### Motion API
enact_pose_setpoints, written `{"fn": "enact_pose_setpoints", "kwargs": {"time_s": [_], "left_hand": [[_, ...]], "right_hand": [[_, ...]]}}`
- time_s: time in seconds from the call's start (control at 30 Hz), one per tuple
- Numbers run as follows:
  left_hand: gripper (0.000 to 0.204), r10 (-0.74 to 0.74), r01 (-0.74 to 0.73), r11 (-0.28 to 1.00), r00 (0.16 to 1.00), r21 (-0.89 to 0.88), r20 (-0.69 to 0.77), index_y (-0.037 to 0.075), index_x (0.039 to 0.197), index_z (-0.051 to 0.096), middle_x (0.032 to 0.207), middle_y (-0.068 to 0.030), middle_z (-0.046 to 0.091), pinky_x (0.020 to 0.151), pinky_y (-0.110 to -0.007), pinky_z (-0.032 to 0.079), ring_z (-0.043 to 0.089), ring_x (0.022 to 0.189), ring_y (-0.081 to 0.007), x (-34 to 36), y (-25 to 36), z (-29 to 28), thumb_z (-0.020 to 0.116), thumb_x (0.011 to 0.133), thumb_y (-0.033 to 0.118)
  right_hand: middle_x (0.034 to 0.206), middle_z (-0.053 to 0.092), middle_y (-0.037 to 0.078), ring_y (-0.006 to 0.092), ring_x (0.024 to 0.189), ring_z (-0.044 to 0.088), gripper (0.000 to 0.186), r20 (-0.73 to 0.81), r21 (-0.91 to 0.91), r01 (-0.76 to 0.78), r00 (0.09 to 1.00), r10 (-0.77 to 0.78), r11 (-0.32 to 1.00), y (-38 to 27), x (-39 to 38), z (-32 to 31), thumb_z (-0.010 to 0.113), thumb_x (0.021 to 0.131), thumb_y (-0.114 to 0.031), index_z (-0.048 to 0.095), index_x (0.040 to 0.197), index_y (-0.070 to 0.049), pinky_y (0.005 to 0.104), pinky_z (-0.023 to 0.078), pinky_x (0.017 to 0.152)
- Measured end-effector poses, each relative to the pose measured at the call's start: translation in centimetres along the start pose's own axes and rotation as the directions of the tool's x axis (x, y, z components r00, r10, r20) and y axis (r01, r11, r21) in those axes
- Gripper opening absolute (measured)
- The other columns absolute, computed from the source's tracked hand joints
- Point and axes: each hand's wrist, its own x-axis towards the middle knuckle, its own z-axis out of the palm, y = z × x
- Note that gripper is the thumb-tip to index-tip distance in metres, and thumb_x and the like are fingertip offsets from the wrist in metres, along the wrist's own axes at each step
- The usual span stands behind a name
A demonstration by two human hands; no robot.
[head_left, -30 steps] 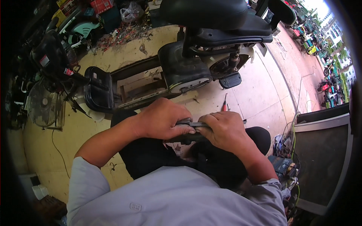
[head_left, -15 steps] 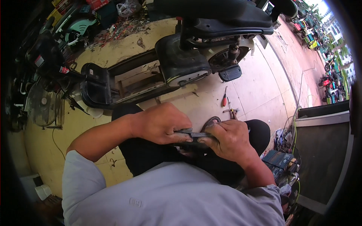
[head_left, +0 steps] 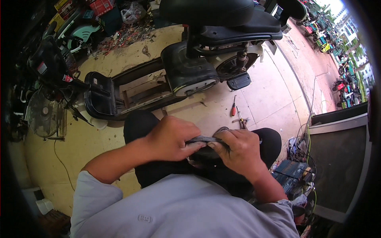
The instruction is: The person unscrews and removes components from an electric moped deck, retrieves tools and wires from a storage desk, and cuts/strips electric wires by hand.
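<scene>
Over my lap, a short dark grey strip [head_left: 205, 139] spans the gap between my two hands; its exact kind cannot be made out. My left hand [head_left: 170, 137] is closed round one end, thumb along the lower side. The other end is pinched by my right hand [head_left: 240, 147], its fingers curled and its thumb pressed underneath. Both ends of the strip vanish inside my grip. Below and behind the hands, a dark rounded thing is mostly hidden between my knees.
Ahead stands a black electric scooter [head_left: 186, 65] with its floor frame uncovered. A red-handled screwdriver [head_left: 233, 107] and pliers [head_left: 243, 121] lie on the tiles beyond my right hand. A fan [head_left: 43, 115] is at left; a blue battery-like box [head_left: 291, 174] sits at right by a dark panel [head_left: 337, 166].
My left hand has shifted slightly right and turned; the strip now shows as one continuous piece between the hands. Both hands keep their hold. The whole view has tilted a little.
</scene>
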Motion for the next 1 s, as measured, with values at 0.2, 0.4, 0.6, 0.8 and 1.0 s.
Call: {"fn": "enact_pose_setpoints", "kwargs": {"time_s": [0.2,0.4,0.6,0.8,1.0], "left_hand": [[0.031,0.004,0.090,0.944,0.958,-0.317,0.285,0.003,0.108,0.076,0.095,-0.0142,0.076,0.071,-0.035,0.055,0.072,0.080,-0.0277,2.4,-1.4,-2.4,0.086,0.083,0.018],[0.022,-0.009,0.012,0.976,1.000,-0.216,0.012,0.001,0.097,0.076,0.085,-0.0132,0.074,0.066,-0.033,0.053,0.069,0.072,-0.0247,1.6,-2.1,-5.9,0.084,0.084,0.018],[0.026,-0.183,-0.112,0.958,0.474,-0.265,-0.862,0.000,0.101,0.073,0.084,-0.0039,0.073,0.071,-0.030,0.056,0.068,0.073,-0.0149,-6.1,-3.0,-14.3,0.077,0.091,0.023],[0.051,-0.513,-0.421,0.766,0.055,-0.486,-0.856,0.002,0.132,0.058,0.130,-0.0104,0.065,0.098,-0.039,0.055,0.063,0.117,-0.0234,-11.3,-3.0,-13.9,0.069,0.099,0.040],[0.048,-0.589,-0.399,0.723,0.070,-0.564,-0.805,0.002,0.125,0.061,0.118,-0.0072,0.067,0.093,-0.037,0.054,0.065,0.108,-0.0210,-13.1,-6.2,-11.1,0.068,0.100,0.043]], "right_hand": [[0.074,0.068,0.008,0.0310,0.067,0.067,0.019,-0.007,0.056,0.137,0.991,-0.137,0.989,1.8,1.8,-0.1,0.082,0.080,-0.021,0.071,0.091,-0.010,0.0415,0.054,0.061],[0.110,0.073,0.014,0.0336,0.103,0.068,0.046,-0.428,-0.023,0.173,0.889,-0.166,0.985,1.6,4.5,-3.1,0.090,0.069,-0.010,0.072,0.111,-0.004,0.0419,0.056,0.088],[0.151,0.053,0.018,0.0272,0.139,0.051,0.050,-0.695,0.390,-0.013,0.652,0.304,0.921,4.6,2.1,-3.8,0.056,0.102,-0.012,0.046,0.149,0.002,0.0418,0.039,0.114],[0.161,0.037,0.018,0.0294,0.146,0.041,0.078,-0.064,0.951,0.001,0.979,0.193,0.308,-1.4,8.5,3.7,0.063,0.103,-0.033,0.025,0.161,-0.001,0.0422,0.035,0.118],[0.139,0.059,0.014,0.0190,0.123,0.057,0.059,0.063,0.931,-0.146,0.967,0.247,0.334,-3.4,14.8,10.0,0.068,0.101,-0.016,0.043,0.150,0.004,0.0308,0.045,0.106]]}}
